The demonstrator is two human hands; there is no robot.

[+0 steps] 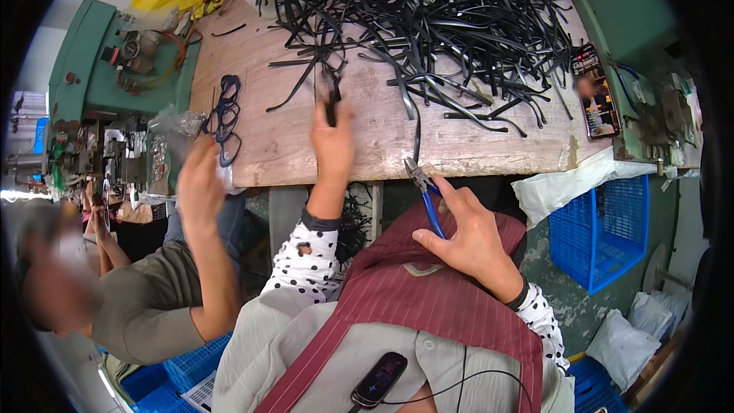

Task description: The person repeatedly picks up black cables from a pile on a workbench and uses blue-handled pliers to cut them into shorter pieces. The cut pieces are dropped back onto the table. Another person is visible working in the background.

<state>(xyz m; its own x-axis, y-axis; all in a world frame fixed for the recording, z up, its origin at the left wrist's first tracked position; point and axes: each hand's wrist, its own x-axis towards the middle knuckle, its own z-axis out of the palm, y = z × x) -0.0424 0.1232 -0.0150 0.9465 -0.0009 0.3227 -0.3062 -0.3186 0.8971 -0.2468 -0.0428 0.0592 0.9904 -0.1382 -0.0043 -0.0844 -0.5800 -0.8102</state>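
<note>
My right hand (474,233) holds blue-handled cutting pliers (432,210) at the table's front edge. Their jaws meet the lower end of a black strip (417,134); whether they grip it I cannot tell. Blurred by motion, my left hand (333,138) is closed around a dark, slim piece (331,112), apparently one or more of the black strips. Ahead of both hands spreads a large tangled heap of thin black strips (459,30) with bent ends, resembling eyeglass temples.
A co-worker (145,298) sits at my left, one blurred hand (200,183) near dark blue spectacle frames (225,118). Green machines (84,69) flank the wooden table (252,145). A printed black box (596,92) lies at the right. Blue crates (600,229) stand below.
</note>
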